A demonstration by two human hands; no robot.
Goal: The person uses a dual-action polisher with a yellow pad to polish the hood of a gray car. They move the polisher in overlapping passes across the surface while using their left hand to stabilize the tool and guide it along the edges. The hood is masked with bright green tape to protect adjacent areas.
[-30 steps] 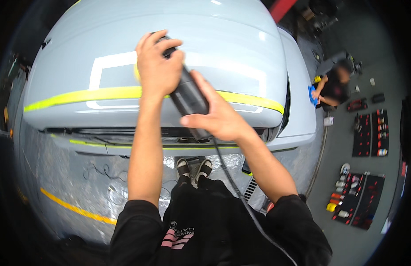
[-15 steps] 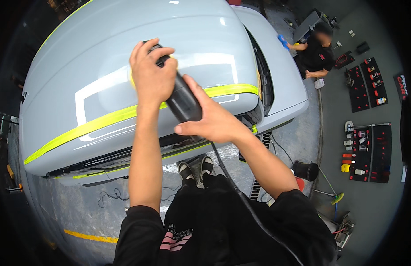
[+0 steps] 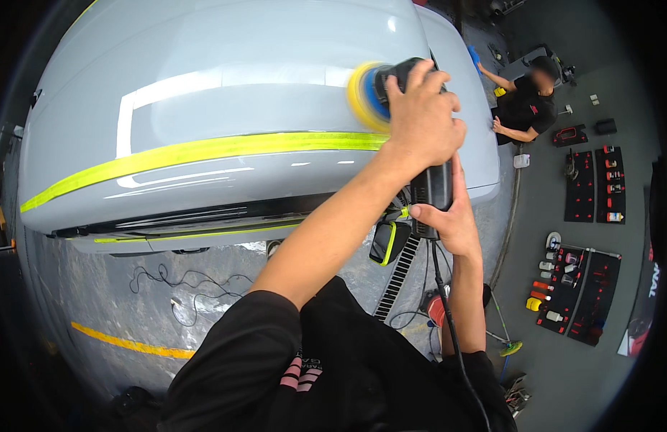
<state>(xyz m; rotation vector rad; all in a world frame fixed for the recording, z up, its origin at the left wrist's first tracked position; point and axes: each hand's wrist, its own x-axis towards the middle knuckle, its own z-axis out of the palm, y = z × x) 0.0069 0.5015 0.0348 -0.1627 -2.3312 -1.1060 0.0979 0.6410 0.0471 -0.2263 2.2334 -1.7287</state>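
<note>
Both my hands hold a black car polisher point(image 3: 433, 189) over the glossy grey car roof point(image 3: 261, 111). My left hand point(image 3: 425, 115) wraps over the polisher's head, while my right hand point(image 3: 450, 219) grips the rear of its body. The yellow foam pad point(image 3: 359, 97), on a blue backing plate, meets the roof near its right end; exact contact cannot be told. A power cord point(image 3: 448, 309) runs from the polisher's rear down along my right forearm. Just left of the pad, bright yellow-green masking tape point(image 3: 204, 151) follows the roof's near edge.
A taped side mirror point(image 3: 389, 243) juts out below the roof. Loose cable point(image 3: 182, 288) lies on the floor beside a drain grate point(image 3: 397, 277). At the far right a co-worker point(image 3: 533, 101) stands by the car, near wall racks of bottles point(image 3: 610, 183).
The polisher and both hands have moved right along the roof, to its right end. The tool has turned, so its yellow pad now shows at the left of my left hand.
</note>
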